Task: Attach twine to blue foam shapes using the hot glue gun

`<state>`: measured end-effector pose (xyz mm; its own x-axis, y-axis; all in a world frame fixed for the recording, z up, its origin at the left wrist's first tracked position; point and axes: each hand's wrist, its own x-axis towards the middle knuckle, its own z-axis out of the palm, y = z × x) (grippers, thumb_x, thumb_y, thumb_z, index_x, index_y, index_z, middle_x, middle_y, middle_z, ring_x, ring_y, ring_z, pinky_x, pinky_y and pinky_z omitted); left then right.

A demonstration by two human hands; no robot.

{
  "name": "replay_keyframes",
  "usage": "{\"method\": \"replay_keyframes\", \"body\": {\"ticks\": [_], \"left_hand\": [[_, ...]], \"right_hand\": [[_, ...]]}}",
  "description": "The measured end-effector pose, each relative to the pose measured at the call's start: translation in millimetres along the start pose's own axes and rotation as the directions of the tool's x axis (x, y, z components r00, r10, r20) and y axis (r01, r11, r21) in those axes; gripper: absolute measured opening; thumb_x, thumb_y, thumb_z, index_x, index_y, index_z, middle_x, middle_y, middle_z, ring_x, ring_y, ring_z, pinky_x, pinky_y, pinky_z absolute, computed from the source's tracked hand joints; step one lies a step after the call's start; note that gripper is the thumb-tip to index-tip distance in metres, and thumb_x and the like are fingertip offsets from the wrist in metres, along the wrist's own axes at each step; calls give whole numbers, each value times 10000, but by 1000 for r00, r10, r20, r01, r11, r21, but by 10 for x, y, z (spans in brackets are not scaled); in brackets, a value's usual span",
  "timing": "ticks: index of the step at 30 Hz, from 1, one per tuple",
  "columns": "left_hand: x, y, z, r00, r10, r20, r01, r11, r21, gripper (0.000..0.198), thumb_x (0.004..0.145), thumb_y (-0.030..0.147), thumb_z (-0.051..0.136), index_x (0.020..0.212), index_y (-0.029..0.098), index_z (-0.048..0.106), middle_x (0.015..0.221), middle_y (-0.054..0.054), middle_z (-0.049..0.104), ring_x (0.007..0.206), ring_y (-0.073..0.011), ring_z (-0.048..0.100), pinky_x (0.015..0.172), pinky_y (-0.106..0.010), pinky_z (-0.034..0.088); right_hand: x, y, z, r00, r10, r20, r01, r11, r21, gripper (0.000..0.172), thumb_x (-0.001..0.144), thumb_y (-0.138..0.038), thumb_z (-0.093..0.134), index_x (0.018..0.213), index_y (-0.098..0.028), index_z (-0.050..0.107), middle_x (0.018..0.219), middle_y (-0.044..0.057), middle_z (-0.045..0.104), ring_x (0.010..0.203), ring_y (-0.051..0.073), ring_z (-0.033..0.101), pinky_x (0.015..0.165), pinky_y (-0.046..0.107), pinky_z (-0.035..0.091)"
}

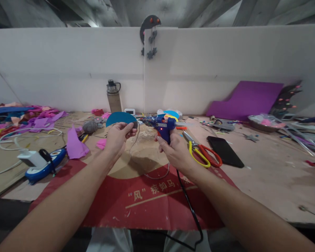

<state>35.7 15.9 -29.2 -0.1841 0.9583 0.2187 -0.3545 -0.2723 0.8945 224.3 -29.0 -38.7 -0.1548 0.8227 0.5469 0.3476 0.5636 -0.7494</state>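
Pinched in my left hand (120,136) is a teal, rounded felt piece (118,119), its lower part hidden behind my fingers. A thin grey yarn (133,143) hangs down from near those fingers and trails over the paper. My right hand (174,147) is wrapped round the handle of a blue glue gun (166,125), which has a small red light showing. The gun's tip points left, close to the edge of the felt. A black cord (187,196) runs down from the gun over the red printed paper (105,206).
Right of my right hand lie red-and-yellow-handled scissors (203,152) and a black phone (225,151). A blue power strip (46,166) with a white plug, pink felt (76,143) and a grey yarn ball (90,126) are at left. A bottle (113,98) stands behind.
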Motion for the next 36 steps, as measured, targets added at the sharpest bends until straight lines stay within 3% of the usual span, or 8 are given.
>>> {"method": "replay_keyframes", "body": {"ticks": [5,9,13,17,23,29,36], "left_hand": [[70,-18,-62,987,113,116,-115,993,13,248,584,268,824,657,131,631,623,-24,652,569,-117,619,587,-239,513],[92,69,-134,927,290,240,-322,941,106,198,632,279,803,734,165,677,771,-45,703,666,-140,646,684,-275,532],[34,217,-149,878,403,257,-453,873,178,194,616,225,819,740,182,677,895,-77,713,890,-181,660,825,-300,523],[-27,303,-128,898,390,204,-433,865,253,214,596,178,827,717,200,652,913,-74,715,988,-207,642,870,-321,513],[-67,347,-111,969,233,83,-245,951,188,270,552,102,836,702,198,633,920,-88,720,1012,-234,642,791,-317,543],[-14,234,-132,902,396,169,-425,884,196,200,620,245,819,728,210,655,908,-73,716,1033,-230,635,838,-339,535],[8,200,-138,913,387,131,-404,904,142,252,577,272,845,722,208,649,887,-69,717,971,-214,654,789,-310,544]], "right_hand": [[-24,-88,-28,996,92,22,-94,979,183,180,875,-342,506,965,-189,475,840,34,600,564,113,522,588,308,465],[-52,-149,-61,993,101,62,-116,920,374,226,853,-366,539,972,-190,462,842,10,584,551,89,500,550,277,443],[-84,-168,-106,993,87,75,-110,914,392,226,853,-376,550,956,-185,489,834,16,596,551,88,501,544,274,433],[-105,-151,-153,992,84,94,-110,946,306,235,868,-406,535,946,-186,512,826,28,621,563,102,523,556,282,448],[-119,-142,-181,991,71,111,-92,976,199,219,885,-388,509,951,-181,532,800,29,613,591,117,551,582,284,458],[-122,-134,-179,990,66,123,-87,982,169,219,888,-385,504,966,-182,534,793,30,610,596,120,547,586,278,454],[-127,-145,-182,990,74,118,-95,979,181,213,880,-378,511,947,-178,538,799,36,620,601,120,544,592,281,461]]}}
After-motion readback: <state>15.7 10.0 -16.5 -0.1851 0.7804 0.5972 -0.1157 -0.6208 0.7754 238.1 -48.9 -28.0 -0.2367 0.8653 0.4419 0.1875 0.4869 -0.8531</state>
